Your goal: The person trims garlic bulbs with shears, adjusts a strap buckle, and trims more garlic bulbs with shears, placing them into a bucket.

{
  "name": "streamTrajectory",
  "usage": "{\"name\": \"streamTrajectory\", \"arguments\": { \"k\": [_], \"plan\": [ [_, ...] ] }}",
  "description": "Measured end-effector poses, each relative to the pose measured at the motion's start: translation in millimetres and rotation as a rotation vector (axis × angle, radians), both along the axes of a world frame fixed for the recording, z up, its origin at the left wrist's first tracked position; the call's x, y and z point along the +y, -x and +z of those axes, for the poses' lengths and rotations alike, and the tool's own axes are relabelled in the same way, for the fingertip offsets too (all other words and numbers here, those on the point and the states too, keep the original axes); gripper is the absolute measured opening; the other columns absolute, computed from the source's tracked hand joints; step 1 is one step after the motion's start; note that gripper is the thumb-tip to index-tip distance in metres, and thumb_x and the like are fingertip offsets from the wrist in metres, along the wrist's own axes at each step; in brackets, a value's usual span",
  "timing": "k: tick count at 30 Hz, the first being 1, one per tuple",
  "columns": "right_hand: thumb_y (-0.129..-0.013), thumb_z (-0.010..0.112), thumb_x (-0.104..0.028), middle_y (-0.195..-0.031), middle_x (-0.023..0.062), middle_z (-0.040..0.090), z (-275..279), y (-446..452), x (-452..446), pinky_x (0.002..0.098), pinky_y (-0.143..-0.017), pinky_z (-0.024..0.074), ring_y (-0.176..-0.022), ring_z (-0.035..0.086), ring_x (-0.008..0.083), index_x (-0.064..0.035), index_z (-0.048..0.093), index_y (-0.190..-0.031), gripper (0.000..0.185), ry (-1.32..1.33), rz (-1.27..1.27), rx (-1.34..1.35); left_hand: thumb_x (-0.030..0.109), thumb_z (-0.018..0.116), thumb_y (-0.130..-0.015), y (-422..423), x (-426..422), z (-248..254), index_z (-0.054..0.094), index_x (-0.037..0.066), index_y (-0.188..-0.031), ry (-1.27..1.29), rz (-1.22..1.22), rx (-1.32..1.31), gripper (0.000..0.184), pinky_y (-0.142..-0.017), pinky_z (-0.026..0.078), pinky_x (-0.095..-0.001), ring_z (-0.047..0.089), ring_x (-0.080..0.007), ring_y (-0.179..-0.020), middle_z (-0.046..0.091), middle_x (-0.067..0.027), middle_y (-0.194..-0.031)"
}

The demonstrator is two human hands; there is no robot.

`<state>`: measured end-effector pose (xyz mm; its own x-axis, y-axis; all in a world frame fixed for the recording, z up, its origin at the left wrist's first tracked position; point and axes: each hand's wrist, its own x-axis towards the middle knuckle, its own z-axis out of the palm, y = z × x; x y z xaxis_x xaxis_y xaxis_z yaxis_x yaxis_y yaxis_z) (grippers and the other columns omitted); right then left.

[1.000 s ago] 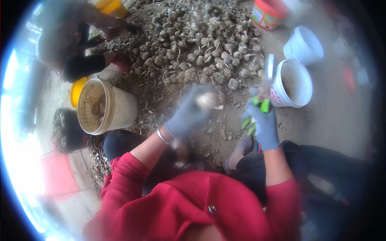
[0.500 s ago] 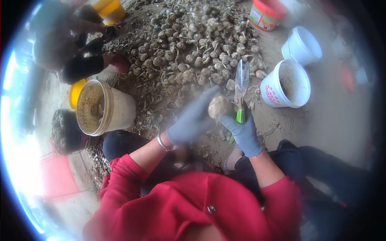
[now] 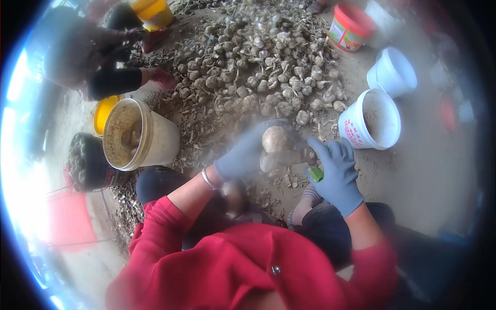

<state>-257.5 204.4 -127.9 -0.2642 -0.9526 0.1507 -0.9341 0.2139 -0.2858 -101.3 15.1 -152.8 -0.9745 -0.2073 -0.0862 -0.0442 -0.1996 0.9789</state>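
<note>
In grey-blue gloves, my left hand (image 3: pixel 242 157) is wrapped round a pale garlic bulb (image 3: pixel 277 139), its fingers behind the bulb and blurred by motion. My right hand (image 3: pixel 337 173) grips shears by their green handle (image 3: pixel 316 173). The metal blades point left, towards the underside of the bulb, and are smeared, so I cannot tell whether they touch it. Ahead of both hands spreads a large heap of garlic bulbs (image 3: pixel 248 77) with dry stalks and skins.
A cream bucket (image 3: pixel 163 139) with some bulbs inside stands at left, a yellow bucket (image 3: pixel 101 116) behind it. White buckets (image 3: pixel 354 126) and a red bucket (image 3: pixel 351 26) stand at right. Another person (image 3: pixel 77 57) crouches at upper left. A dark filled sack (image 3: pixel 85 163) is beside the cream bucket.
The shears have swung from pointing up and away to pointing left at the bulb. My left hand has closed round the bulb, which was by my right hand. The view has shifted slightly.
</note>
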Motion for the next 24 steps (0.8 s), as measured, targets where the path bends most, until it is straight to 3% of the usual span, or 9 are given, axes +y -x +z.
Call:
{"name": "streamTrajectory", "arguments": {
  "k": [6, 9, 14, 19, 24],
  "plan": [
    [-0.073, 0.073, -0.026, -0.101, 0.0104, 0.047, 2, -4, 1, 0.0479, -0.103, 0.0328, -0.102, 0.048, 0.028, -0.0169, 0.049, -0.135, 0.067, -0.05, 0.045, 0.065, 0.015, 0.087, -0.067, -5, -2, -20, 0.029, 0.006, -0.143, 0.21, -0.108, 0.089, 0.096, -0.107, 0.035, -0.034, 0.044, -0.0167, -0.125, 0.047, -0.0071, -0.136],
    [-0.073, 0.073, -0.024, -0.101, 0.0109, 0.047, -4, -8, 1, 0.0466, -0.098, 0.0359, -0.102, 0.048, 0.0284, -0.0162, 0.048, -0.135, 0.068, -0.06, 0.057, 0.024, 0.017, 0.088, -0.066, -8, -8, -15, 0.029, 0.004, -0.143, 0.173, -0.167, -0.046, 0.098, -0.104, 0.038, -0.0341, 0.047, -0.0173, -0.121, 0.05, -0.0083, -0.133],
    [-0.072, 0.072, -0.021, -0.098, 0.0127, 0.051, -15, -16, 4, 0.0458, -0.087, 0.0428, -0.095, 0.053, 0.0318, -0.0154, 0.047, -0.135, 0.069, -0.14, -0.002, -0.131, 0.017, 0.087, -0.067, -10, -10, -8, 0.033, 0.003, -0.14, 0.022, -0.244, -0.002, 0.092, -0.102, 0.039, -0.0337, 0.049, -0.0163, -0.118, 0.053, -0.0085, -0.128],
    [-0.072, 0.072, -0.02, -0.097, 0.0132, 0.054, -14, -14, 8, 0.046, -0.079, 0.0468, -0.092, 0.057, 0.0336, -0.0161, 0.047, -0.134, 0.067, -0.113, 0.029, -0.087, 0.02, 0.087, -0.068, -17, -12, -21, 0.037, 0.003, -0.139, -0.122, -0.23, -0.074, 0.088, -0.102, 0.04, -0.0337, 0.049, -0.0162, -0.117, 0.053, -0.008, -0.128],
    [-0.072, 0.071, -0.018, -0.094, 0.0137, 0.057, -19, -10, 7, 0.0463, -0.074, 0.0486, -0.085, 0.06, 0.0351, -0.0154, 0.048, -0.131, 0.063, -0.074, 0.038, -0.114, 0.022, 0.087, -0.069, -21, -15, -34, 0.041, 0.003, -0.135, -0.073, -0.184, -0.013, 0.083, -0.101, 0.04, -0.0343, 0.049, -0.0164, -0.117, 0.053, -0.0082, -0.127]
  ]
}}
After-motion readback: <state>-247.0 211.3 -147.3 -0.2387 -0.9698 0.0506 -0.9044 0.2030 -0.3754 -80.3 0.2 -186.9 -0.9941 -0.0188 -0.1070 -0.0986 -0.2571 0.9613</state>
